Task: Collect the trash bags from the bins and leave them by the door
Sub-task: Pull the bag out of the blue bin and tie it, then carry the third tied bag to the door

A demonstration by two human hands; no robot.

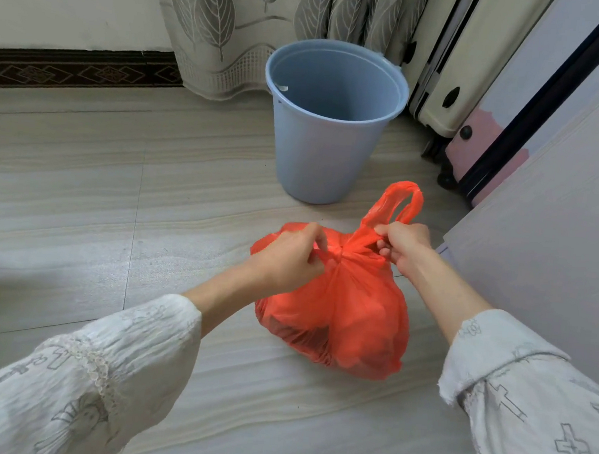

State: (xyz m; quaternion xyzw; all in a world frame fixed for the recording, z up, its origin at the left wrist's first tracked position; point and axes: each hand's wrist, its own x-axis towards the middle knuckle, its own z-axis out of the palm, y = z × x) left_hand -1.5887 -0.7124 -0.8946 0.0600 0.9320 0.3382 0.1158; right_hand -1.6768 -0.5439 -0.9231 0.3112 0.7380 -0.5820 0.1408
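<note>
The orange trash bag (334, 313) sits on the floor at lower centre of the frame, right under my fingers — my left hand (288, 258) pinches one handle strip on the left of the gathered neck, my right hand (403, 248) is curled round the other, whose loop stands up toward the blue bin (331, 121). Both hands are about equally near the neck, so the pull I judge next runs left–right across it. The bag looks full, bulging, thin and crinkled — dark shapes show through.

Left hand (294, 253) and right hand (403, 245) gripping orange trash bag (337, 313) handles, blue bin (331, 121) behind
</note>
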